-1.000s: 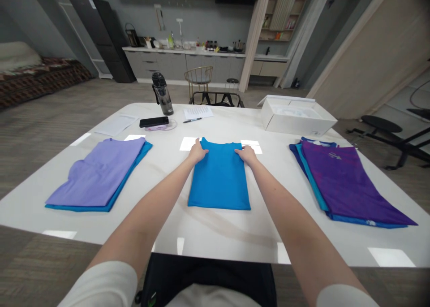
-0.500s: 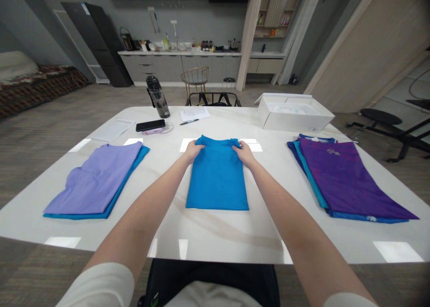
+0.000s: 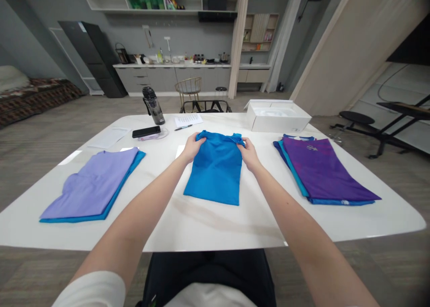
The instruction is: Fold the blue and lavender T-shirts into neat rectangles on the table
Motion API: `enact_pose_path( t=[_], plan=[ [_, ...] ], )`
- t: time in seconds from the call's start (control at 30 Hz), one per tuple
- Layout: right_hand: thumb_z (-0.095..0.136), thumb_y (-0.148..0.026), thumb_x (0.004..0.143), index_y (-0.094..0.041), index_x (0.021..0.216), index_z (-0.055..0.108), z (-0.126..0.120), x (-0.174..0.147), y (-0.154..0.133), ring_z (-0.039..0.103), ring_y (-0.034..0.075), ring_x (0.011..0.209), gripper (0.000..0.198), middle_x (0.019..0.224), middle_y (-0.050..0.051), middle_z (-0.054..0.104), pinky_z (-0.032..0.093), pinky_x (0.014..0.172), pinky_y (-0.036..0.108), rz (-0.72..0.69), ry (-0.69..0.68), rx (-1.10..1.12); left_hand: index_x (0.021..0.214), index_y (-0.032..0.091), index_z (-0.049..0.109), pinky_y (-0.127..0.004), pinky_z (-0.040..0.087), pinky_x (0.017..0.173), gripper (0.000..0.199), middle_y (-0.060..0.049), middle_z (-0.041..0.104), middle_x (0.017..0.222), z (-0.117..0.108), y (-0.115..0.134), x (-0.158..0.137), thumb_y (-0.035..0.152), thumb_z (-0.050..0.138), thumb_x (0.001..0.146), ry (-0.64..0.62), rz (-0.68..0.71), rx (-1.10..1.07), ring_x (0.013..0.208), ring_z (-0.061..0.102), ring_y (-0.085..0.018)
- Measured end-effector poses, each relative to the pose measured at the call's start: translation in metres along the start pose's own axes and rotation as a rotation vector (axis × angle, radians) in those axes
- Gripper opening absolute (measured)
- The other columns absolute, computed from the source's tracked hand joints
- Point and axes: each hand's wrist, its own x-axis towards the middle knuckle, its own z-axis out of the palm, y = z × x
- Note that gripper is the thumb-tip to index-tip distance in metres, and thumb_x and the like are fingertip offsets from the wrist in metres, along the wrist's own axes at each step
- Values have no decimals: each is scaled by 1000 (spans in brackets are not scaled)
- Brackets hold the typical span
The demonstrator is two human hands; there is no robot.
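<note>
A blue T-shirt (image 3: 217,172), folded into a narrow panel, is in front of me over the middle of the white table. My left hand (image 3: 194,147) pinches its upper left corner, and my right hand (image 3: 249,153) grips the upper right corner. The collar end is bunched between my hands, while the lower edge hangs toward me at a slant. On the left lies a lilac shirt (image 3: 94,181) on top of a blue one (image 3: 126,178). To the right, a purple shirt (image 3: 325,168) tops a stack of blue and teal shirts (image 3: 294,168).
Along the table's (image 3: 215,235) far side stand a dark water bottle (image 3: 153,106) and an open white box (image 3: 280,121). A phone (image 3: 146,131), a pen (image 3: 183,127) and paper sheets (image 3: 109,137) lie at the back left. Beyond is a black chair (image 3: 205,106).
The blue shirt's lower edge has swung left and tilted, and its fabric has creased. Both hands still hold its top corners. The camera view has tipped upward and turned slightly right.
</note>
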Motion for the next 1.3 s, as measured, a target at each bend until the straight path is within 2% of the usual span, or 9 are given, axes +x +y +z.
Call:
enact_pose_path(
  t=[0.2, 0.3, 0.47, 0.7, 0.87, 0.97, 1.03, 1.13, 1.3],
  plan=[
    [48, -56, 95, -28, 116, 54, -49, -36, -29, 63, 23, 94, 35, 105, 4, 70, 52, 82, 33, -67, 192, -288, 107, 24, 65, -35, 48, 101, 17, -2, 71, 103, 58, 30, -18, 25, 57, 92, -119, 276, 274, 105, 64, -22],
    [42, -52, 99, -27, 123, 53, -85, -60, -43, 61, 25, 113, 37, 122, 7, 69, 51, 95, 35, -127, 311, -382, 111, 25, 64, -36, 48, 101, 18, -2, 71, 102, 103, 43, -28, 26, 55, 96, -227, 333, 316, 104, 64, -23],
    [44, -48, 100, -26, 125, 55, -164, -103, -65, 62, 25, 115, 35, 122, 8, 68, 49, 102, 38, -261, 492, -409, 115, 24, 64, -36, 47, 104, 19, -3, 71, 107, 189, 65, -48, 29, 56, 98, -426, 369, 204, 110, 63, -23],
    [55, -42, 96, -24, 116, 63, -321, -105, -118, 63, 25, 108, 28, 111, 5, 69, 48, 101, 40, -371, 612, -573, 126, 27, 60, -40, 55, 97, 31, -2, 71, 111, 312, 95, -69, 39, 63, 98, -591, -7, -239, 107, 67, -23],
    [58, -35, 91, -20, 111, 67, -401, -65, -93, 63, 26, 108, 26, 111, 7, 72, 46, 104, 43, -211, 490, -681, 130, 27, 58, -40, 60, 83, 39, -5, 74, 105, 386, 53, -66, 36, 67, 93, -580, -317, -338, 94, 71, -23],
    [57, -29, 89, -19, 107, 68, -417, -57, -48, 64, 28, 107, 23, 111, 9, 73, 47, 103, 45, 8, 404, -728, 126, 26, 58, -39, 60, 75, 37, -6, 74, 104, 410, 9, -69, 32, 67, 91, -478, -502, -218, 87, 71, -23],
    [54, -27, 89, -20, 106, 67, -420, -58, -24, 63, 28, 110, 23, 113, 10, 73, 46, 104, 45, 51, 373, -735, 122, 26, 59, -38, 59, 72, 33, -6, 73, 105, 416, -14, -72, 32, 67, 91, -423, -505, -130, 88, 71, -23],
    [53, -31, 92, -21, 109, 66, -424, -59, -10, 62, 28, 114, 24, 117, 9, 72, 45, 106, 45, -20, 388, -708, 116, 25, 61, -35, 58, 76, 29, -4, 72, 102, 416, -27, -69, 34, 69, 90, -374, -338, -58, 91, 69, -22],
    [58, -42, 93, -24, 116, 67, -443, -26, -40, 64, 27, 110, 31, 116, 6, 72, 50, 100, 44, -152, 399, -598, 119, 28, 62, -34, 56, 87, 29, 0, 71, 102, 423, -6, -39, 34, 69, 91, -342, -80, -71, 100, 67, -21]
  ],
)
